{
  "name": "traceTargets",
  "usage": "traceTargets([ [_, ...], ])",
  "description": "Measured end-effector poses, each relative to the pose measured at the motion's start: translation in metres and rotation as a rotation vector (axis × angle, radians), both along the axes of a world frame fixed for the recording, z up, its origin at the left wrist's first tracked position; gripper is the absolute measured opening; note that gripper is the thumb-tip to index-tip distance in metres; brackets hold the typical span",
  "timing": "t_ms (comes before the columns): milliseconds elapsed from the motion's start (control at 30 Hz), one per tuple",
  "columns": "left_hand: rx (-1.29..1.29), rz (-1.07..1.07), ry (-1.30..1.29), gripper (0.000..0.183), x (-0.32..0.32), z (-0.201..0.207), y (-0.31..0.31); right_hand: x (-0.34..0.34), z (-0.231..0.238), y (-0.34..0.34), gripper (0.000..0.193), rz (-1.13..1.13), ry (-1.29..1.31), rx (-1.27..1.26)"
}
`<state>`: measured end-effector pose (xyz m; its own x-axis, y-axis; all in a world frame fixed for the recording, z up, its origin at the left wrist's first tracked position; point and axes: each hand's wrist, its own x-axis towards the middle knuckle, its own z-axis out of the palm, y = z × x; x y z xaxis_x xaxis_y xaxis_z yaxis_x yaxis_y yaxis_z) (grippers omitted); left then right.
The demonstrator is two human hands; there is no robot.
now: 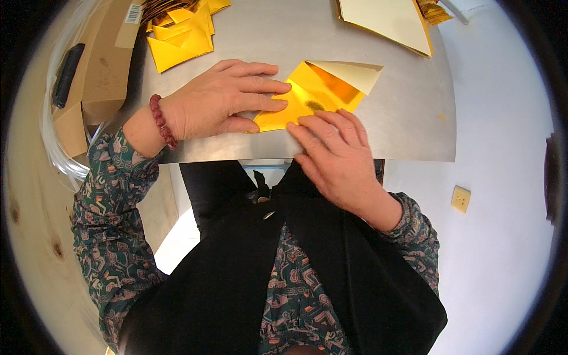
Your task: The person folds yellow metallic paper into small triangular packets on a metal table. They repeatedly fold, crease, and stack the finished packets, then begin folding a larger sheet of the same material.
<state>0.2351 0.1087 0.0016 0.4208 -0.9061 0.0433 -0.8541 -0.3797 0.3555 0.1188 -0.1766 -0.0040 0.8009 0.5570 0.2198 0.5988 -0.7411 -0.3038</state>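
gold sheet: the half-folded gold paper [310, 97] lies centre-top of the frame on the grey metal tabletop [408, 130], cream underside flipped up at its right corner.
left hand: my left hand [222, 100] is flat, fingers together, pinning the sheet's left part so it doesn't slide.
right hand: my right hand [334, 154] has fingertips spread lightly along the lower edge, pressing it down.
finished ones: folded gold pieces [180, 35] are piled upper left, out of my way.
fresh sheets: a cream-side-up stack [387, 21] waits at the top right.

The folded paper [313, 94] is glossy gold foil with a matt cream back. The bench [408, 124] is smooth, dull-brushed metal. The box [97, 65] is rough brown cardboard.
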Motion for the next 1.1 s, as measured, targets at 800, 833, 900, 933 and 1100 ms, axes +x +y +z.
traceTargets([
  [800,-0.035,-0.021,0.027,0.056,0.0,-0.002,0.001,0.034,0.002,-0.008,0.053,0.294,0.078,0.128],
  [833,-0.043,-0.027,0.025,0.056,0.0,-0.002,0.002,0.038,0.002,-0.008,0.053,0.315,0.086,0.123],
  [900,-0.054,-0.038,0.026,0.056,0.001,-0.002,0.002,0.043,0.005,-0.009,0.051,0.345,0.1,0.103],
  [933,-0.057,-0.04,0.024,0.055,0.001,-0.002,0.003,0.044,0.007,-0.009,0.05,0.355,0.102,0.087],
  [1100,-0.043,-0.021,0.016,0.053,-0.001,-0.005,0.002,0.053,0.015,-0.001,0.049,0.408,0.126,0.008],
])
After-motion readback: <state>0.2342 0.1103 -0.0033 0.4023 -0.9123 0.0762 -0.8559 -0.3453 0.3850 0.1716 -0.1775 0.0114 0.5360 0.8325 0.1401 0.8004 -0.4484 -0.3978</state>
